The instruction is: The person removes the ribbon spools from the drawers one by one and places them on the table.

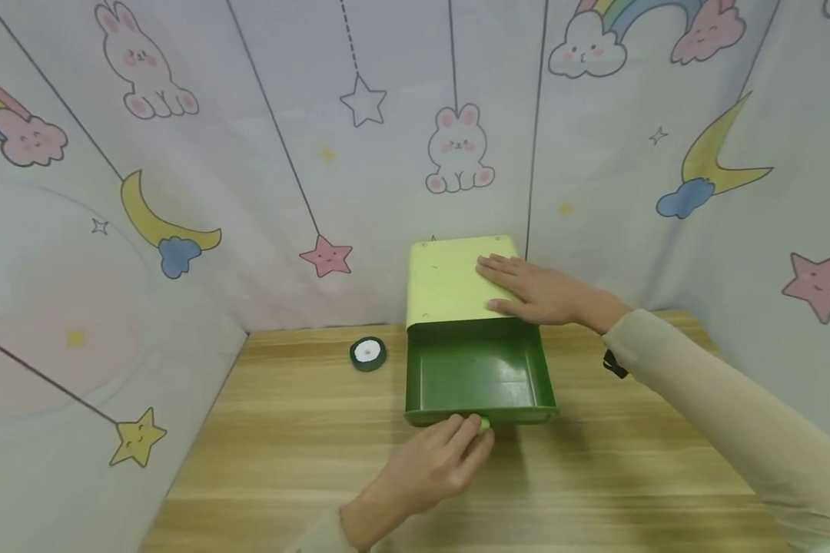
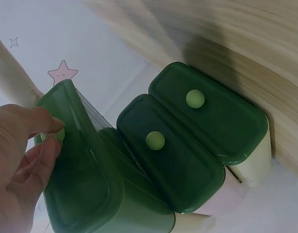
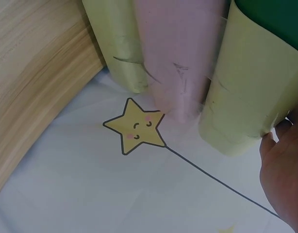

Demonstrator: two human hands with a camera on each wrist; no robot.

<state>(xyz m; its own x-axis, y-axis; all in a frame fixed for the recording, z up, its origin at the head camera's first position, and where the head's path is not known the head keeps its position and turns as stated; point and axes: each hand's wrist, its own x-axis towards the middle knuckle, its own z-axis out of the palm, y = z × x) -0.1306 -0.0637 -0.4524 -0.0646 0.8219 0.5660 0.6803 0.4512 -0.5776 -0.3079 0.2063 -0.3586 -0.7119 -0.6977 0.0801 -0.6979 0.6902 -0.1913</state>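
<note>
Pinching knob (image 1: 485,425) — left hand (image 1: 437,465) (right hand (image 1: 541,292) flat).

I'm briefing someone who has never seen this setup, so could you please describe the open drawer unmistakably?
At the back of the wooden table, find the uppermost pale yellow-green casing under the right hand. The dark green drawer juts from it, its round light-green knob pinched by the left hand. Unlike the two lower drawers, which are shut, it is pulled open.
</note>
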